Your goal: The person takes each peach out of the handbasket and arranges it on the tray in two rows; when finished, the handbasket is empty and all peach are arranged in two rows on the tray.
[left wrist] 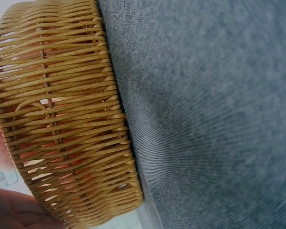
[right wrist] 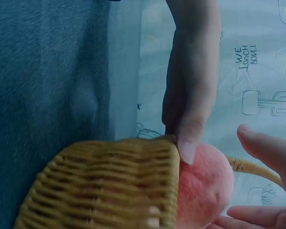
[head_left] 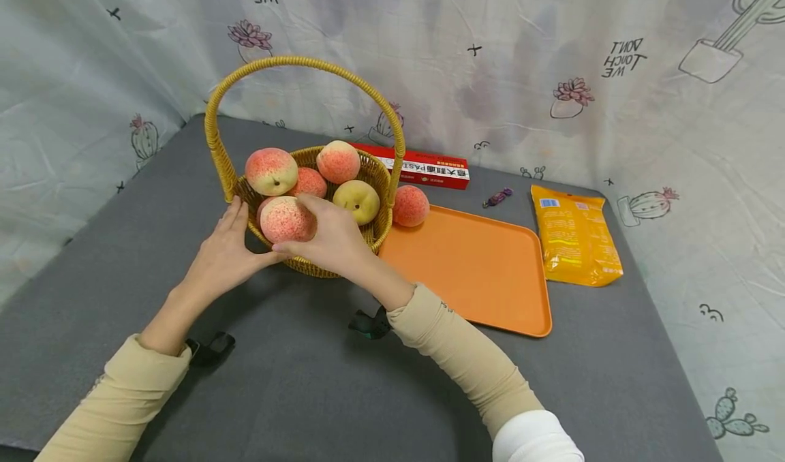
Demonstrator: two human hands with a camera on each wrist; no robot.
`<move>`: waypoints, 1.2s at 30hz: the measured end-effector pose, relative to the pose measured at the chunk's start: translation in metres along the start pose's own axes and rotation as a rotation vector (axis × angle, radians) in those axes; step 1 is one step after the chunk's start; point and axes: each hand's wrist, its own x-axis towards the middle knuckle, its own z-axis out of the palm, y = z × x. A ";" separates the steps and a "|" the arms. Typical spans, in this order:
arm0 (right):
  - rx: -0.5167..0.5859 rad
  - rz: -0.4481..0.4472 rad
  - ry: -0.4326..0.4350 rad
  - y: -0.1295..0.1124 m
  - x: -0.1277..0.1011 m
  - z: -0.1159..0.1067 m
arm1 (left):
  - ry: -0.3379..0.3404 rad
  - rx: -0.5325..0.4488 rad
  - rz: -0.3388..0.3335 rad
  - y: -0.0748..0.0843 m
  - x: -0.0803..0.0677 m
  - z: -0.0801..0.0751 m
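Left hand (head_left: 222,251): fingers extended, laid along the near left side of a wicker basket (head_left: 314,270); its thumb reaches across to the front rim, touching the foremost peach (head_left: 285,221). Right hand (head_left: 336,236): spread about the right side of that same peach, thumb and fingers apart; the right wrist view shows the thumb clear of the fruit. I record both hands as open, with no closed grip. The foremost peach lies between the two hands, at the front of the basket and above its rim.

Contents of the basket: further peaches lie just beyond the hands, among them a large red-and-cream one (head_left: 271,171) ahead of the left hand and a yellowish one (head_left: 357,202) beside the right hand. One beneath the foremost peach is mostly hidden. The tall handle (head_left: 306,61) arches over the fruit, and the right hand covers part of the front rim.

To the right of the right hand: an orange tray (head_left: 478,271), with a loose peach (head_left: 411,206) at its far left corner, close against the basket. Farther off, beyond the right hand: a red box (head_left: 438,169), partly behind the handle; a purple-wrapped candy (head_left: 498,197); and, rightmost, a yellow packet (head_left: 576,237) beside the tray.
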 end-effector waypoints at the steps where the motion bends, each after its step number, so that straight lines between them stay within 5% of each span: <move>1: -0.003 0.004 -0.003 -0.001 0.002 0.002 | -0.001 0.000 0.002 0.000 0.000 0.000; 10: -0.153 0.032 -0.031 -0.003 0.014 0.015 | 0.006 -0.001 0.002 0.000 0.000 0.000; 22: 0.078 0.066 0.045 0.011 0.016 0.009 | -0.015 -0.001 -0.024 0.003 -0.002 0.000; 36: 0.882 0.298 0.128 0.020 -0.001 -0.023 | -0.042 -0.005 -0.041 0.003 -0.002 -0.001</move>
